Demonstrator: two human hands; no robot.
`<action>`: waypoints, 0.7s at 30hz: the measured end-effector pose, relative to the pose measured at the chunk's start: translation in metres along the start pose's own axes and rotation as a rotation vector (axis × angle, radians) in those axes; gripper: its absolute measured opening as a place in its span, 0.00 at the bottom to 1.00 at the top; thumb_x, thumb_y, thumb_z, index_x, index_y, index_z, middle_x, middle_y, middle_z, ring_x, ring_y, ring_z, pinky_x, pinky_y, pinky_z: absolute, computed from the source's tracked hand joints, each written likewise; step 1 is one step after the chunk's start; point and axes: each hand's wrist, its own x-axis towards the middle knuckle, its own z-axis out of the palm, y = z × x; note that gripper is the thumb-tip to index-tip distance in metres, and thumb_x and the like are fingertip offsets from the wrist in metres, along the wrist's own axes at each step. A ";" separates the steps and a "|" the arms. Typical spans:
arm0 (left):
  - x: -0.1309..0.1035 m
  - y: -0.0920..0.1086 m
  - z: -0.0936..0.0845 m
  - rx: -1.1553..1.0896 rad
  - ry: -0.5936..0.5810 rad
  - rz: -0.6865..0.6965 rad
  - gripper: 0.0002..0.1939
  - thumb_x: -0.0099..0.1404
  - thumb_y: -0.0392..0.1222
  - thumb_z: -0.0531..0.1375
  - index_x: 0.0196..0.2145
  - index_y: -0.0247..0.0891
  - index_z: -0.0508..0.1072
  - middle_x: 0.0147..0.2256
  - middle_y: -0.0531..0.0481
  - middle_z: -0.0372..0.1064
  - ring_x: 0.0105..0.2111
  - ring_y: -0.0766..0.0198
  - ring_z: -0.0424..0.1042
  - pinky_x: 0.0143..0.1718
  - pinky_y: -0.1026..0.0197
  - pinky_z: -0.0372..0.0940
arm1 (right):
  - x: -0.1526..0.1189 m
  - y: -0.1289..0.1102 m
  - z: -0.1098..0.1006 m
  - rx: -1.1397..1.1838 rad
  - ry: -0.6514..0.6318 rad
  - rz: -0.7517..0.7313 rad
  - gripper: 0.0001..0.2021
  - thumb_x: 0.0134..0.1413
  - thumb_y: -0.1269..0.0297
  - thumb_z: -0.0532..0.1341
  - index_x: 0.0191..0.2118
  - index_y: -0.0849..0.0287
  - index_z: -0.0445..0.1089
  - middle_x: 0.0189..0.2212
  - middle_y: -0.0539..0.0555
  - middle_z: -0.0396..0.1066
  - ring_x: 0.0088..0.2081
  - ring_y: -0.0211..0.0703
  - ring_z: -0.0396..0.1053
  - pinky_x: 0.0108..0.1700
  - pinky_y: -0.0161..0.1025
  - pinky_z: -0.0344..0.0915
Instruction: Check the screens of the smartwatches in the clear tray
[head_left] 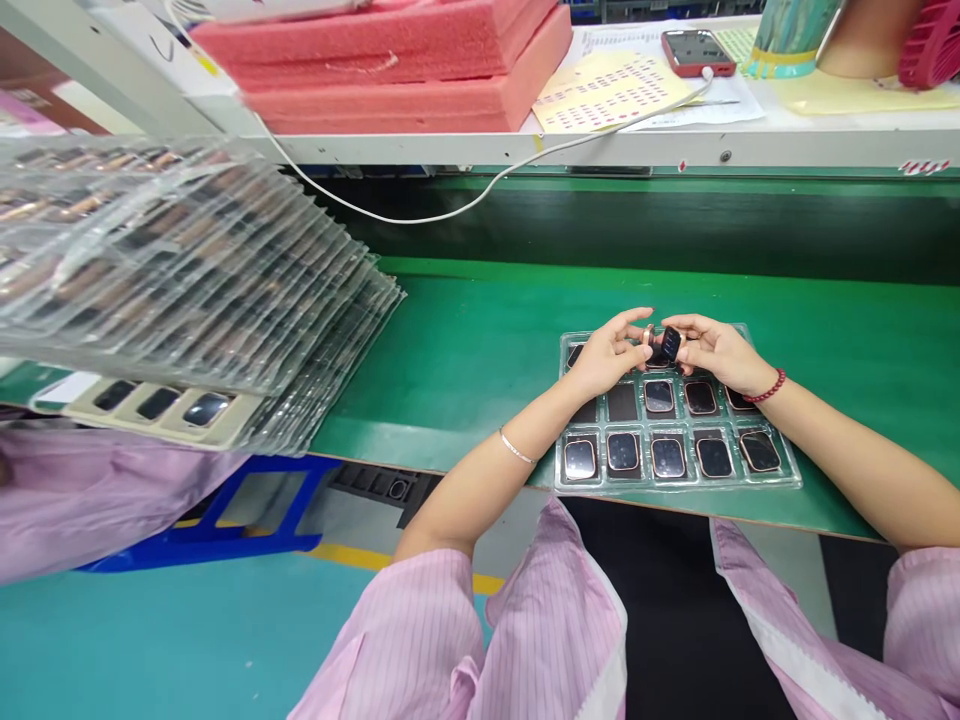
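Note:
Both hands are raised over the far part of a clear plastic tray [679, 488]. My left hand [609, 352] pinches a small piece with a rose-gold rim [649, 335] between thumb and fingers. Close against it, my right hand [724, 355] grips a dark, squarish smartwatch body [671, 343] tilted on edge. Whether the two pieces are joined, I cannot tell. Several smartwatch bodies with dark glass and rose-gold rims, such as one watch body [667, 457], lie in the tray's pockets. The hands partly cover the back row.
To the left leans a tall stack of filled clear trays [187, 270], with a beige tray [232, 425] below. Pink foam blocks [397, 60], a phone [697, 52] and papers [600, 90] lie on the shelf above. A white cable [450, 215] droops from it. Another person's sleeve [112, 490] shows at left.

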 end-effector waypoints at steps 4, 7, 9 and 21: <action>-0.002 0.002 0.001 -0.003 0.002 0.000 0.34 0.57 0.47 0.69 0.58 0.38 0.66 0.45 0.43 0.72 0.26 0.70 0.72 0.30 0.64 0.66 | 0.000 0.000 0.001 0.020 -0.031 -0.012 0.26 0.51 0.56 0.73 0.55 0.56 0.71 0.49 0.56 0.73 0.28 0.34 0.68 0.29 0.35 0.72; -0.002 0.003 0.001 0.008 0.003 -0.010 0.33 0.57 0.46 0.69 0.58 0.37 0.65 0.45 0.44 0.72 0.26 0.71 0.72 0.32 0.64 0.68 | 0.000 0.000 0.001 0.011 -0.049 -0.012 0.26 0.51 0.56 0.73 0.55 0.56 0.71 0.47 0.56 0.74 0.25 0.33 0.67 0.28 0.35 0.72; -0.002 0.003 0.002 0.025 0.004 -0.009 0.33 0.58 0.45 0.69 0.58 0.37 0.65 0.45 0.43 0.72 0.26 0.71 0.72 0.32 0.64 0.68 | 0.000 0.001 0.000 0.002 -0.051 -0.012 0.26 0.51 0.56 0.73 0.55 0.57 0.70 0.47 0.56 0.74 0.26 0.33 0.67 0.27 0.35 0.72; -0.001 0.001 0.002 0.104 0.016 0.015 0.30 0.60 0.42 0.67 0.58 0.36 0.65 0.45 0.44 0.71 0.26 0.72 0.72 0.32 0.64 0.67 | 0.000 0.005 -0.003 -0.018 -0.053 -0.021 0.26 0.53 0.56 0.72 0.56 0.56 0.69 0.45 0.56 0.73 0.26 0.33 0.67 0.27 0.35 0.71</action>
